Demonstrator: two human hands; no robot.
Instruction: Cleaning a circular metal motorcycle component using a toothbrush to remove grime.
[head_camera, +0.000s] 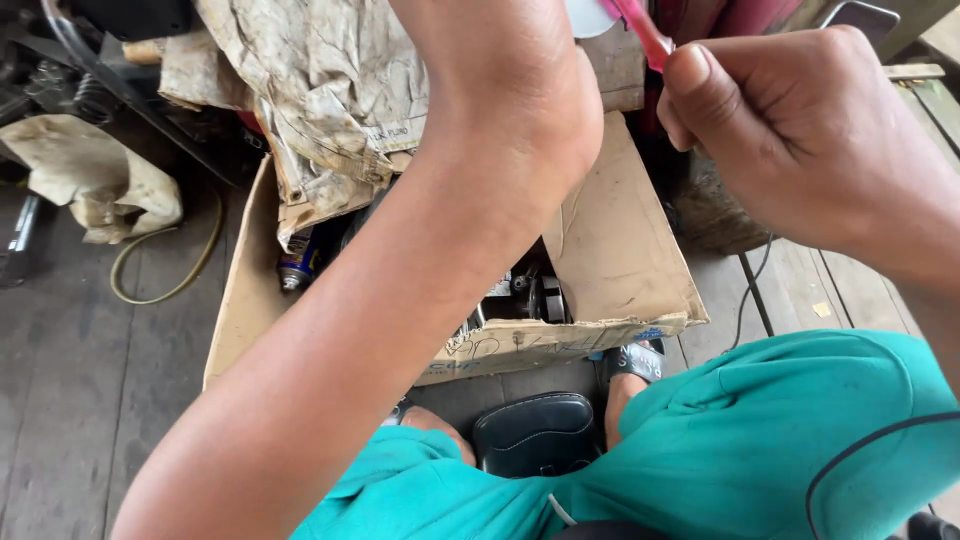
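The right hand (800, 130) was curled nearly closed, thumb pressed against the forefinger, pinching a thin pink strip (645, 35) that ran up and left toward the top edge of the view. The left hand (510, 75) was raised in front of the camera with its back and wrist showing; its fingers were cut off by the frame, so I could not tell how far open it was or whether it held the other end of the strip. To do this well, I judged, the pinch should stay close to the strip's end and the pull kept steady, both hands high over the box. Counted: one pink strip, one open cardboard box (610, 250) on the plank floor below, one stained paper sheet (320, 90) draped over it, one small can (297, 262) inside, one black seat (535, 432) between the knees
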